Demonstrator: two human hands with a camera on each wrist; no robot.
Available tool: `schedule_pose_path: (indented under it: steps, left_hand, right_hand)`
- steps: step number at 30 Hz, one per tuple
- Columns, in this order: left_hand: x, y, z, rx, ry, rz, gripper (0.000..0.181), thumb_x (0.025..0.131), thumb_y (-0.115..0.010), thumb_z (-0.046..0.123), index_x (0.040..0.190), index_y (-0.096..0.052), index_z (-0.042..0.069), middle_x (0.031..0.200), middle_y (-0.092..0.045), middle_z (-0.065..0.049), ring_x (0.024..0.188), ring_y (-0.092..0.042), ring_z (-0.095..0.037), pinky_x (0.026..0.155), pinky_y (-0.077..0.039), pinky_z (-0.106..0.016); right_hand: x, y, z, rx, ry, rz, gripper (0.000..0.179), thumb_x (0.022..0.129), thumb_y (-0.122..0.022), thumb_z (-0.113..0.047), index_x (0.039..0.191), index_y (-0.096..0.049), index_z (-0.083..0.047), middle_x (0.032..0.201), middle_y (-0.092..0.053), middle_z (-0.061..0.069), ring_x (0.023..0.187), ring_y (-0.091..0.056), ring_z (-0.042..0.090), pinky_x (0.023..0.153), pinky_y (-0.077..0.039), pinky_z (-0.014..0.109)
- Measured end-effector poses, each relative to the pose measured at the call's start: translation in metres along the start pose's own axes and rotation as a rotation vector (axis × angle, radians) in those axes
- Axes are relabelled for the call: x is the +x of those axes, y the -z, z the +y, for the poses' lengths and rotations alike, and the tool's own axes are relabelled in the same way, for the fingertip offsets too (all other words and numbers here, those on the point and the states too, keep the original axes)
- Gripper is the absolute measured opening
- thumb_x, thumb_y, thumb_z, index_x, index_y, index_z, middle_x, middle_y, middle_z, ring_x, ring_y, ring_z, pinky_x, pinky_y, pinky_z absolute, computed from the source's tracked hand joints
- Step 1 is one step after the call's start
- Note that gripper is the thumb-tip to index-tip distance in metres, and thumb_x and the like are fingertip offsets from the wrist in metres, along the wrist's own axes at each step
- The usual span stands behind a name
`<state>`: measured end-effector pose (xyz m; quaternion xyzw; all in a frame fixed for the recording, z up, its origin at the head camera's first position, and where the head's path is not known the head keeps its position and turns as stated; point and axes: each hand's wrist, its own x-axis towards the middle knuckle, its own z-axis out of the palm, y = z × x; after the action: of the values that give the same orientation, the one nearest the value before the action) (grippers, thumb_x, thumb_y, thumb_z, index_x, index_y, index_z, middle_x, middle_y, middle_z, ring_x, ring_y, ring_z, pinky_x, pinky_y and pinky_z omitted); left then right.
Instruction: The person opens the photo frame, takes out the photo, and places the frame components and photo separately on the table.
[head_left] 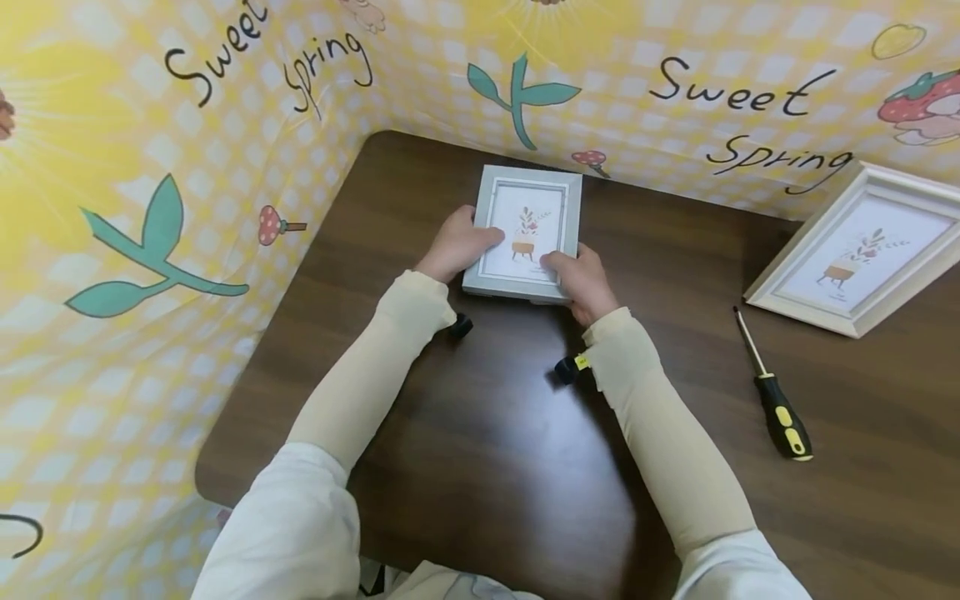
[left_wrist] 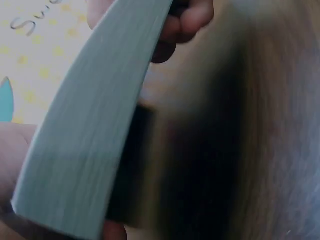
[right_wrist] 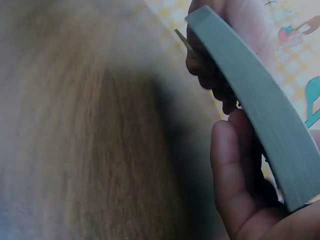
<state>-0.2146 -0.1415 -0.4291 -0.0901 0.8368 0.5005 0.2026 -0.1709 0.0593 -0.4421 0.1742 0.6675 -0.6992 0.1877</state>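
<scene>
Both hands hold a grey-green picture frame (head_left: pixel 531 287) with a plant-pot print, raised over the far part of the table. My left hand (head_left: pixel 459 243) grips its left side, thumb across the front. On the right side, my right hand (head_left: pixel 583 279) grips it with the thumb on the front near the lower corner. In the right wrist view the fingers (right_wrist: pixel 227 160) curl behind the picture frame (right_wrist: pixel 260 105). The left wrist view shows the picture frame's edge (left_wrist: pixel 90 120) close up, with fingertips under its back.
A white picture frame (head_left: pixel 862 250) with a similar print stands at the right of the dark wooden table (head_left: pixel 480 467). In front of it lies a black and yellow screwdriver (head_left: pixel 780 408). A yellow checked cloth (head_left: pixel 637 42) hangs behind and to the left.
</scene>
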Motion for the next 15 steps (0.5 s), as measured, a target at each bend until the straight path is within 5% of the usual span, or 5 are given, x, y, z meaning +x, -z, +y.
schedule_pose_path:
  steps: [7, 15]
  left_hand:
    - [0.012, -0.003, 0.0, 0.075, 0.038, -0.041, 0.062, 0.099, -0.064, 0.03, 0.147, -0.04, -0.002, 0.133, -0.053, -0.015, 0.116, -0.053, -0.025, 0.1, -0.045, -0.039]
    - [0.019, -0.003, 0.001, 0.149, 0.037, -0.089, 0.066, 0.099, -0.064, 0.03, 0.15, -0.037, -0.001, 0.14, -0.05, -0.016, 0.117, -0.052, -0.024, 0.101, -0.044, -0.039]
  right_hand:
    - [0.012, 0.004, 0.002, 0.02, -0.07, 0.013, 0.057, 0.096, -0.061, -0.011, 0.144, -0.032, -0.001, 0.128, -0.045, 0.02, 0.088, -0.064, 0.03, 0.066, -0.06, 0.046]
    - [0.014, 0.017, -0.006, -0.412, -0.102, 0.03, 0.057, 0.098, -0.059, -0.034, 0.139, -0.047, 0.004, 0.121, -0.056, 0.019, 0.092, -0.063, 0.028, 0.066, -0.058, 0.036]
